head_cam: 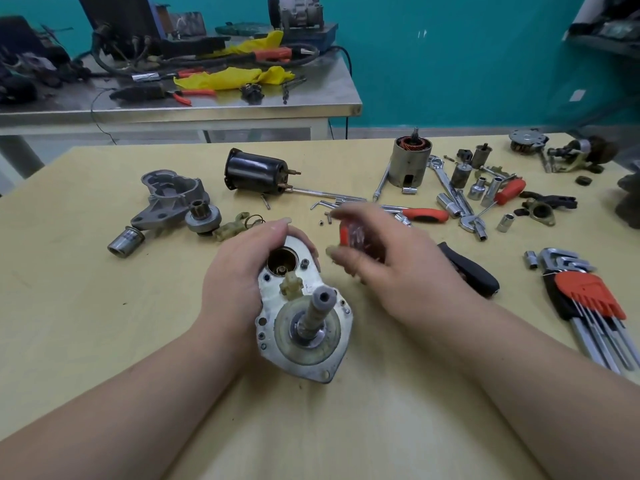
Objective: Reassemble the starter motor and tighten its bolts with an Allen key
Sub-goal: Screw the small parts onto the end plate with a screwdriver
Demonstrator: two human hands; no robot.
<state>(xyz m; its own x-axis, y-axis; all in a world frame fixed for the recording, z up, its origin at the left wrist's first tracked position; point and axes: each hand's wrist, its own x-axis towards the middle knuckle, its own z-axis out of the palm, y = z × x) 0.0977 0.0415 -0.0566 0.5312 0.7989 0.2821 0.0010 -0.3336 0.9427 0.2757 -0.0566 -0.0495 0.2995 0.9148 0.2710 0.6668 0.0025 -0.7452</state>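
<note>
- Risk first: my left hand [242, 271] alone steadies the starter motor plate [304, 327] at the centre of the frame, its fingers curled round the upper end. The plate stands on the surface [104, 341] with its shaft [317, 308] pointing up, so I judge it could tip or swing if a tool pushes sideways.
- My right hand [384, 268], just right of the plate, is motion-blurred. Its fingers look closed round a small red-handled tool [349, 235]; I cannot tell what kind.
- Small loose screws [321, 222] lie beyond the plate. A careless sweep could scatter them.
- The beige plastic lever [292, 284] sits loose-looking by the bore and could be knocked askew.
- The Allen key set [585, 303] lies at the right edge, untouched.
- Writing: none I can read; no brand is legible.
</note>
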